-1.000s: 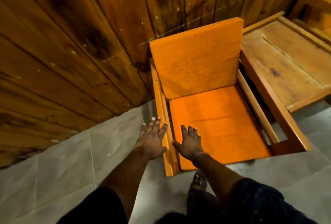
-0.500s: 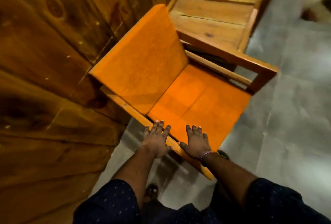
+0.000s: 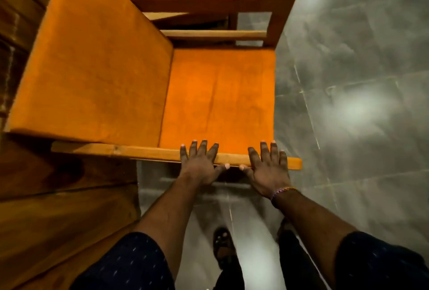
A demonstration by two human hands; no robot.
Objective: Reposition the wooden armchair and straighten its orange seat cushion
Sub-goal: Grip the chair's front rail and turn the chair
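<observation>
Wooden armchair [image 3: 162,154] stands against the plank wall [image 3: 46,197], both hands, left hand [image 3: 200,166] and right hand [image 3: 269,171], spread-fingered on its near armrest, orange seat cushion [image 3: 220,99] lying flat; pushing evenly should avoid twisting.

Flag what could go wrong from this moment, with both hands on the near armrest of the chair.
1. Both hands, left hand and right hand, lie flat on the near armrest rather than wrapped around it, so they may slip if pushing.
2. The back cushion sits close to the wooden wall; the chair could scrape it.
3. The person's foot is near the chair; a chair leg might catch it.
</observation>
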